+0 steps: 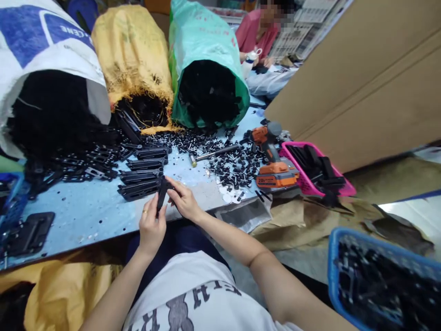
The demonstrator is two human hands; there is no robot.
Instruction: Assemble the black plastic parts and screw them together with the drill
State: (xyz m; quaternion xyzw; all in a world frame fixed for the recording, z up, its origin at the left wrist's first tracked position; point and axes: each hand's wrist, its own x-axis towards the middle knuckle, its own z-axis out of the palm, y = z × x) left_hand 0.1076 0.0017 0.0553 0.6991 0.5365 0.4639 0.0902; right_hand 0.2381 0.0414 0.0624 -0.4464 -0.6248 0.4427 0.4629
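Between my two hands, over the front edge of the blue work table [99, 207], is a long narrow black plastic part [161, 195]. My left hand [151, 223] pinches its lower end, thumb and fingers on either side. At its upper end, the fingers of my right hand [184, 200] are closed on it too. Just beyond my hands lies a row of several similar black parts [143, 177], side by side. Small black pieces and silver screws [234, 168] are heaped to the right, and a metal rod-like tool [215, 152] lies among them.
An orange cordless drill [275, 161] stands right, beside a pink basket [347, 189] of black parts. White [79, 59], yellow [131, 46] and green [206, 41] sacks open toward me. A blue basket [332, 266] is at lower right. A person [257, 32] sits across; cardboard [361, 82] stands right.
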